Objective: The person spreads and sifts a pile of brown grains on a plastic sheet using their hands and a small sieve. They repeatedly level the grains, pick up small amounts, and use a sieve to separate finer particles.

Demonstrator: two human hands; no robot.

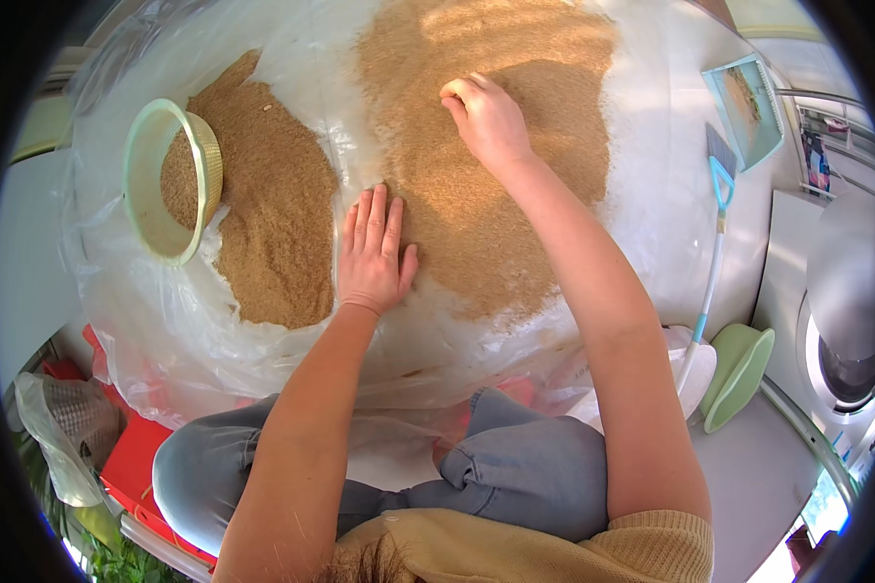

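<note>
Brown grain (467, 240) lies spread thin over a clear plastic sheet (401, 357) in front of me. My right hand (487, 120) is over its upper part, fingertips and thumb pinched together; whether something small is between them cannot be told. Palm down, my left hand (374, 244) rests with fingers extended at the left edge of this layer, holding nothing. To its left lies a thicker, darker heap of grain (284, 211), with a small pale piece (267, 107) on top. A pale green plastic basket (210, 164) is tipped on its side at the heap's left, some grain inside.
At the right are a light blue dustpan (767, 138) with debris and a long-handled broom (722, 182). Nearer me on that side stand a green basin (736, 379) and a washing machine (787, 270). A red box (135, 455) and a plastic bag (62, 437) are at lower left.
</note>
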